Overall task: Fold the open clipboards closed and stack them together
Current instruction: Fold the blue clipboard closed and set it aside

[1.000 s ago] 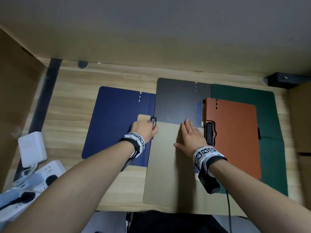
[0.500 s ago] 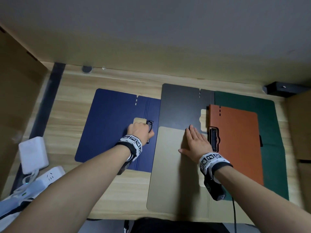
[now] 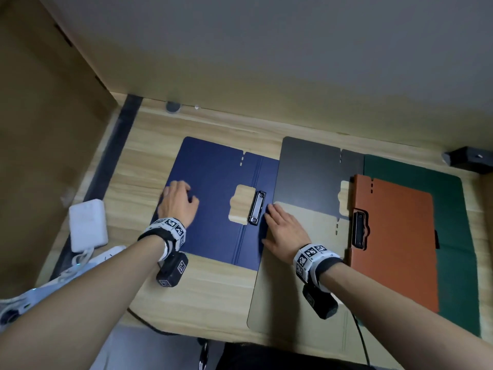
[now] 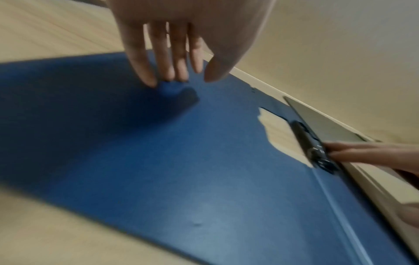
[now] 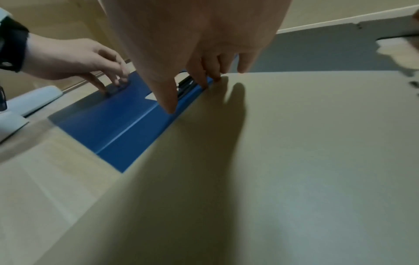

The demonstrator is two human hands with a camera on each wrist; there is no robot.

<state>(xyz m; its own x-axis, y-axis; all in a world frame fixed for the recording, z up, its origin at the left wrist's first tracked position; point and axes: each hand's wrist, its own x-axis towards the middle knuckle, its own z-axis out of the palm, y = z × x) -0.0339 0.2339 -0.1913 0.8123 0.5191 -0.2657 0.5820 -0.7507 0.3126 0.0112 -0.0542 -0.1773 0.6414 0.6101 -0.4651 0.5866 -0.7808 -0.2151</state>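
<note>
Blue clipboard (image 3: 213, 209) at frame centre, left hand (image 3: 177, 202) fingertips on its left flap, right hand (image 3: 284, 231) flat along its right edge, both relaxed, grasping nothing

My blue clipboard (image 3: 218, 198) lies open and flat at the left, its black clip (image 3: 256, 208) by the spine, beside a cut-out. The grey one (image 3: 309, 177) lies open to its right, with the tan one (image 3: 288, 276) overlapping its near part. The orange one (image 3: 394, 236) lies folded shut on the open green one (image 3: 453, 222) at the right.
</note>
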